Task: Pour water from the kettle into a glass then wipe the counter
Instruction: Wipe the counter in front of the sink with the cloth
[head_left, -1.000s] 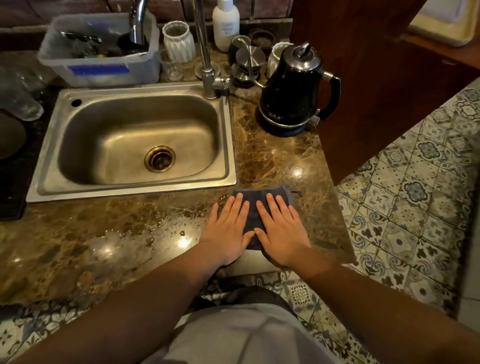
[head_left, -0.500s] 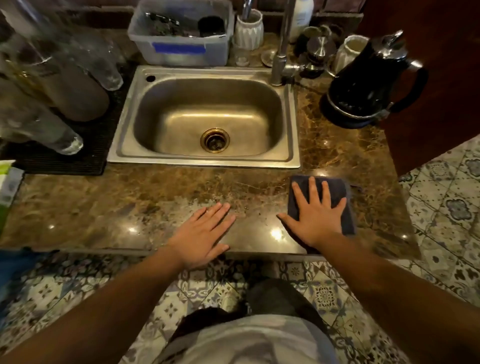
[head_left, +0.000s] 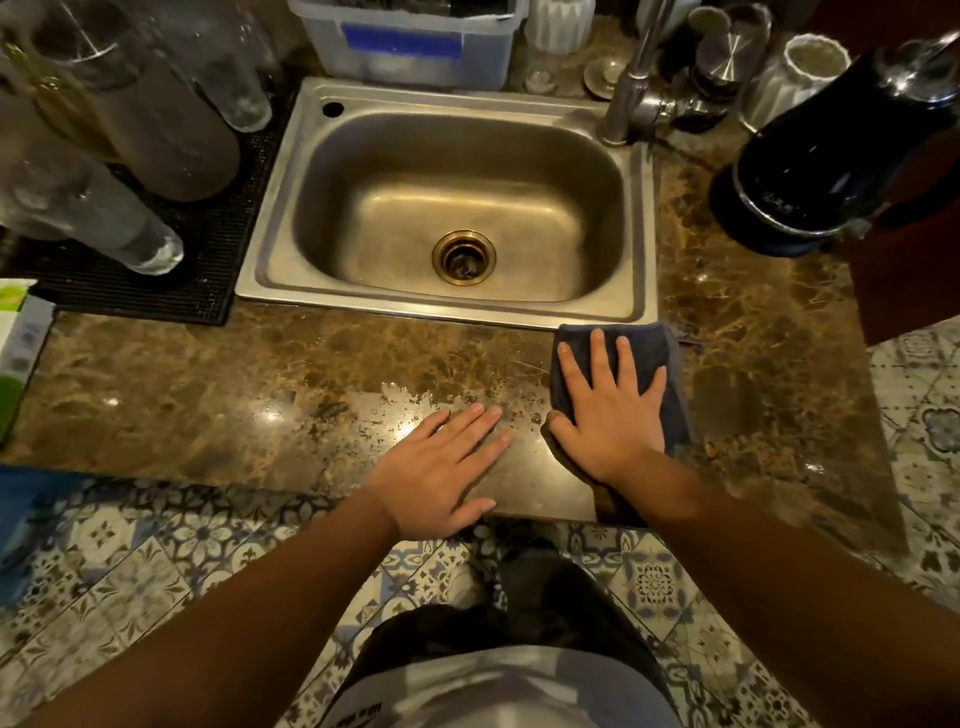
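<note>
My right hand (head_left: 610, 410) lies flat, fingers spread, on a folded dark blue cloth (head_left: 657, 348) on the brown marble counter (head_left: 208, 384), just in front of the sink's right corner. My left hand (head_left: 441, 473) rests flat on the bare counter to the left of the cloth, near the front edge, touching nothing else. Water droplets (head_left: 415, 400) glisten on the counter just beyond my left fingers. The black kettle (head_left: 831, 150) stands on its base at the far right. Several clear glasses (head_left: 130, 228) stand upside down on a black mat at the left.
A steel sink (head_left: 457, 208) with a tap (head_left: 631, 93) fills the middle. Behind it are a plastic tub (head_left: 415, 47), a white ribbed cup (head_left: 558, 26) and small metal items. A green and white box (head_left: 18, 343) sits at the left edge. Patterned floor tiles lie below.
My left hand has come off the cloth and moved left onto the bare counter. My right hand stays pressed on the cloth. My view has swung left and closer to the sink.
</note>
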